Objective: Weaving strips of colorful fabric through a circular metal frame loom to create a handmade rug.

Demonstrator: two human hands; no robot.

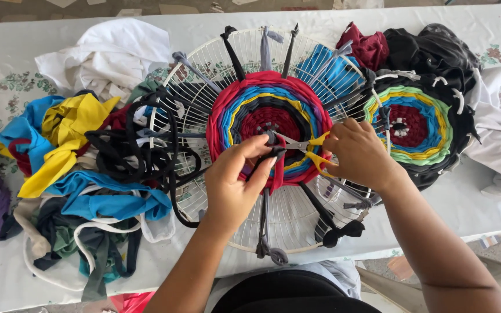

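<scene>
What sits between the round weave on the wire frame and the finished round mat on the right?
In the head view, the right hand with yellow-handled scissors lies between the round weave and the finished mat, along with the wire frame rim and dark strips.

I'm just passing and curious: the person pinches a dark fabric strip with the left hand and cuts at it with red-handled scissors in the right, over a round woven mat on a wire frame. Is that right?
Nearly. The scissors have yellow handles, not red, as the head view shows. The rest holds: the left hand pinches the dark strip, the right hand works the scissors, over the round woven mat on the wire frame.
</scene>
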